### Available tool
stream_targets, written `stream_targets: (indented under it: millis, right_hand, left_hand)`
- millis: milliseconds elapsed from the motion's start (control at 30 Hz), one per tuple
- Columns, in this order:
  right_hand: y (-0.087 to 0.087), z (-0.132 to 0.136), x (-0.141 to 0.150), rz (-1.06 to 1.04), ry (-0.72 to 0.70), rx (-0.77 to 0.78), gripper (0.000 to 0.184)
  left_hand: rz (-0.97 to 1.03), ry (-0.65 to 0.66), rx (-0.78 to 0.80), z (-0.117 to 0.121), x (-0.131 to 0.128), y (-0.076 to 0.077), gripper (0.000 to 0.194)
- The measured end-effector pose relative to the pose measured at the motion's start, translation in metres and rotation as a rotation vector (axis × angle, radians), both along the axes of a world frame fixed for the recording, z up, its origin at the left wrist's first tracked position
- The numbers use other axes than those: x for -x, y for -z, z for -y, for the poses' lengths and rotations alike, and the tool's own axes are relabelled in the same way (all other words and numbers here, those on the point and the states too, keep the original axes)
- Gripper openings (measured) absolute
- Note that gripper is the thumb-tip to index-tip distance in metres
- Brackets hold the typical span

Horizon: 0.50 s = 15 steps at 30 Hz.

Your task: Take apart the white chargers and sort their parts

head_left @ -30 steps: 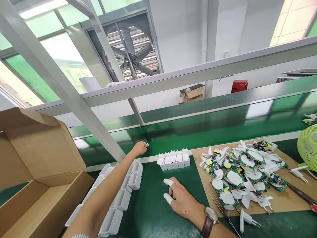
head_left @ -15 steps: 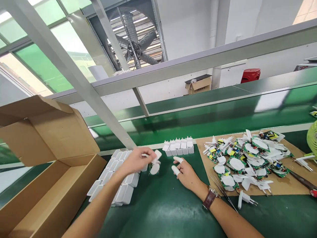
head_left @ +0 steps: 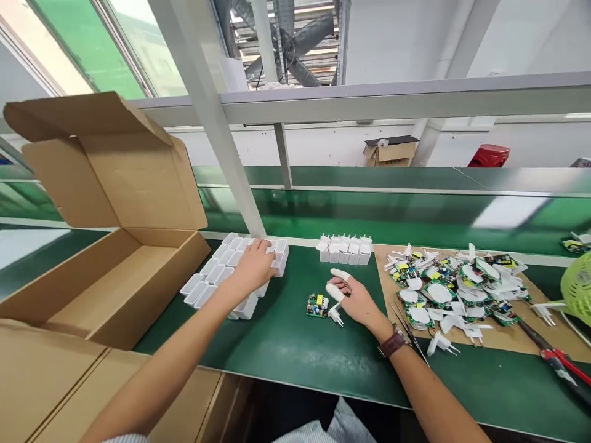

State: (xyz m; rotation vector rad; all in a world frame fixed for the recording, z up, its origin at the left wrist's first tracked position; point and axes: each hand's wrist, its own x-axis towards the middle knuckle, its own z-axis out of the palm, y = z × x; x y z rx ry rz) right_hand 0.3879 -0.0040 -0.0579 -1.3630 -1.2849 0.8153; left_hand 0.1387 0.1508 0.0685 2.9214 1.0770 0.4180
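Currently | left hand (head_left: 255,263) at white cases (head_left: 219,275) | far-right print (head_left: 580,163) illegible

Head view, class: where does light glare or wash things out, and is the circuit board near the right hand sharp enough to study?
In the head view, the green strip shows pale glare at right, the worktable a soft sheen, and the window looks washed out; same view, the circuit board shows yellow parts, but fine detail is unreadable.

Your left hand (head_left: 255,261): fingertips hidden among white cases (head_left: 219,271); hold on any, indeterminable. Said cases: several covered by your hand and forearm (head_left: 175,363). Green fan (head_left: 577,286), red-handled pliers (head_left: 554,357): cut off at your right. Wall fan (head_left: 290,49): cropped above.
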Motion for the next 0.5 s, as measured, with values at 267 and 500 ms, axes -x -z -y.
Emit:
stream_targets:
  millis: [267, 500]
  right_hand:
    - [-0.028, 0.042, 0.017, 0.784, -0.139, -0.116, 0.056]
    - [-0.034, 0.064, -0.032, 0.511, 0.105, -0.163, 0.055]
  left_hand:
    - [0.067, 0.249, 0.139, 0.036, -0.029, 0.03, 0.01]
    - [0.197, 0.375, 0.392, 0.054, -0.059, 0.058, 0.01]
